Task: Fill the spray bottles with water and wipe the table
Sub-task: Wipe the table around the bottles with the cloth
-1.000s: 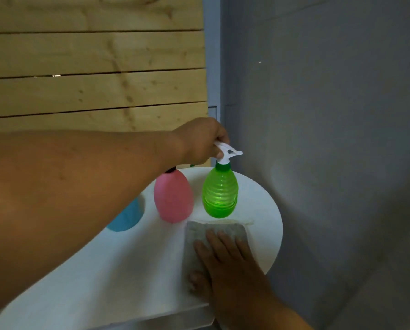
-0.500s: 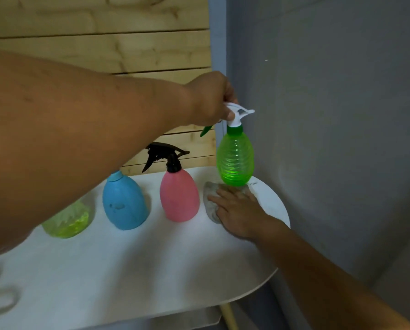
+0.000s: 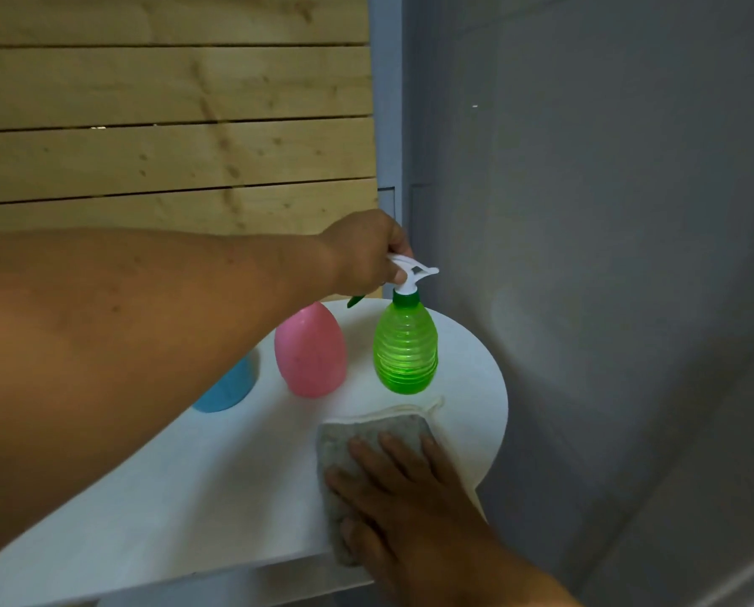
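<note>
The fingers of the left hand (image 3: 368,251) are curling around the white trigger head of the green spray bottle (image 3: 405,350), gripping it from above. The bottle is hanging upright from this grip near the back right of the white table (image 3: 475,414); whether its base is touching the tabletop cannot be determined. The left forearm is reaching in across the view from the left and is covering the tops of the neighbouring bottles.

The fingers of the right hand (image 3: 403,488) are lying straight and spread, pressing flat on the grey cloth (image 3: 366,435). The cloth is lying on the table near its right edge, just in front of the green spray bottle.

The pink bottle (image 3: 310,350) is standing just to the left of the green one. The blue bottle (image 3: 228,392) is standing further left, mostly hidden by the forearm.

A wooden slat panel (image 3: 169,124) is standing behind the table, and a grey wall (image 3: 607,212) is running along the right.
</note>
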{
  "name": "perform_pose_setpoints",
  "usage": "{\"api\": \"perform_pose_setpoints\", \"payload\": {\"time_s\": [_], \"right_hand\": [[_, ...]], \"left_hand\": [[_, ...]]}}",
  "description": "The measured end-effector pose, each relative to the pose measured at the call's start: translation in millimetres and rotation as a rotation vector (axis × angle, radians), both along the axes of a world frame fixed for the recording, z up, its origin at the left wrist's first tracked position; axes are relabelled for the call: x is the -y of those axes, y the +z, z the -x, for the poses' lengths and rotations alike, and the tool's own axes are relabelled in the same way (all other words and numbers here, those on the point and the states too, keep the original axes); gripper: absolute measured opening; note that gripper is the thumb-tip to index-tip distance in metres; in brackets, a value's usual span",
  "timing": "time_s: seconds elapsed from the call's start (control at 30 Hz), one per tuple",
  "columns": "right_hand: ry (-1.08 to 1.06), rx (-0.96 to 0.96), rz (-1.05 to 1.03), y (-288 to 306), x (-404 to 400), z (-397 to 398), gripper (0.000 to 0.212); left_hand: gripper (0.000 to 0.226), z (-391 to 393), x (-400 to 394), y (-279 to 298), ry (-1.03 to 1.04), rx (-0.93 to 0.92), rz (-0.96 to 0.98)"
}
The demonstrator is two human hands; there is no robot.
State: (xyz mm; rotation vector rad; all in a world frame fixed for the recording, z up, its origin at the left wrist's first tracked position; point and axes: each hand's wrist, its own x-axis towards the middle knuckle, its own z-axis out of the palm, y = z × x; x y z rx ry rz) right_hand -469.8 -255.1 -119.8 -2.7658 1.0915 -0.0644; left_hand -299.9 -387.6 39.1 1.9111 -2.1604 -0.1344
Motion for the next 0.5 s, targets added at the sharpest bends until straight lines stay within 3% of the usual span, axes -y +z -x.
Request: {"api": "perform_pose_setpoints", "payload": {"time_s": [0.33, 0.5], "right_hand": [[-0.033, 0.03, 0.102, -12.9, 3.3, -7.3, 0.054], [-0.012, 0.048, 0.15, -19.9, 5.5, -11.5, 0.052]], "left_hand": [[0.027, -2.1, 4.7, -5.8, 0.019, 0.018, 0.072], [0.028, -6.0, 6.9, -0.5, 0.027, 0.011, 0.003]]}}
